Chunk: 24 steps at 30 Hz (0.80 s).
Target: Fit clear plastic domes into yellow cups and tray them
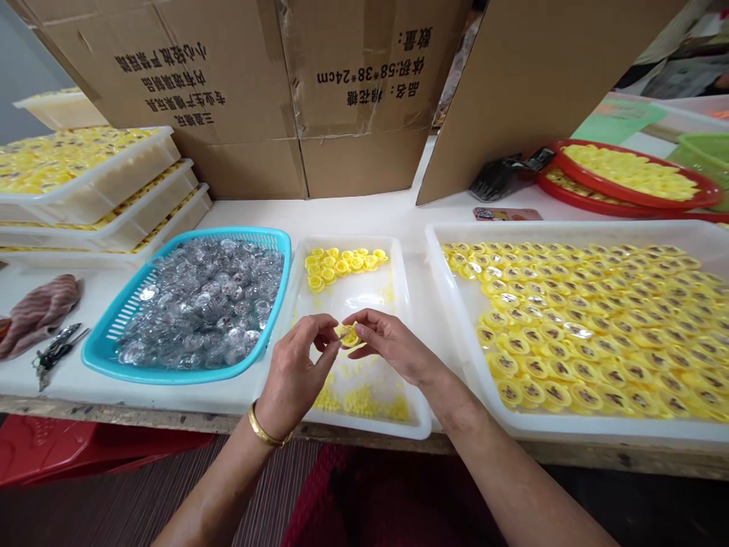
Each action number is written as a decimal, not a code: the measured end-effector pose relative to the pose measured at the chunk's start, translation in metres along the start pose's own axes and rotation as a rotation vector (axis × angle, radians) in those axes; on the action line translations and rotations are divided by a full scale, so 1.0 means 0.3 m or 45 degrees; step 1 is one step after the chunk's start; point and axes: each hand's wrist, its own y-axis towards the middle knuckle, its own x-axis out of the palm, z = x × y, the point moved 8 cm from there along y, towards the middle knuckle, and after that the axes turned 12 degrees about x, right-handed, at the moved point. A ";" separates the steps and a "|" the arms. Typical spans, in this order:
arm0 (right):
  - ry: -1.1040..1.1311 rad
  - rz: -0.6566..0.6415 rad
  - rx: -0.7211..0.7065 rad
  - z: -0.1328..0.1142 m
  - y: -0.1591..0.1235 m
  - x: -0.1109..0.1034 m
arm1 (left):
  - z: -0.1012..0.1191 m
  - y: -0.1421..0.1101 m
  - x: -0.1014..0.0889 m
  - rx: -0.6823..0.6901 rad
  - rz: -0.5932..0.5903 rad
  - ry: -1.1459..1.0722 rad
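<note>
While we held both hands over the narrow white tray (356, 296), our left hand (293, 372) and right hand (396, 346) met at one small yellow piece (348, 335). The left thumb and fingers closed at its left side, and the right fingers gripped it from the other; it was raised a little above the tray, between our fingertips. It was small and partly covered by our fingers, so it seemed to have a clear, shiny middle, though we could not be certain. A gold bracelet (262, 429) circled our left wrist.

Beyond our hands, in the far part of the same tray, we had a cluster of yellow cups (342, 266), and nearer to us than our fingertips lay loose yellow bits (358, 399). To the left of our left hand stood a blue basket (279, 254) heaped with clear round pieces (205, 304); farther left lay keys (54, 353) and a striped cloth (39, 311), with stacked white trays (137, 182) behind them. To the right of our right hand was a wide white tray (464, 319) with rows of yellow pieces with dark markings (586, 349). Beyond it we saw a black bag (495, 180), a red tray (706, 190) of yellow pieces and, straight ahead of our hands, printed cardboard (353, 99)
</note>
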 end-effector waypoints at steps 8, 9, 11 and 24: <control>0.004 0.004 0.014 0.002 -0.002 -0.001 | 0.031 0.002 0.000 0.118 -0.042 0.065; 0.003 0.003 0.012 0.001 -0.003 -0.001 | 0.034 0.002 0.000 0.132 -0.041 0.065; 0.004 -0.005 0.016 -0.001 -0.004 0.001 | 0.038 0.002 0.002 0.150 -0.041 0.064; 0.142 -0.039 0.056 0.003 -0.003 -0.003 | -0.146 -0.030 0.102 -0.750 -0.100 -0.792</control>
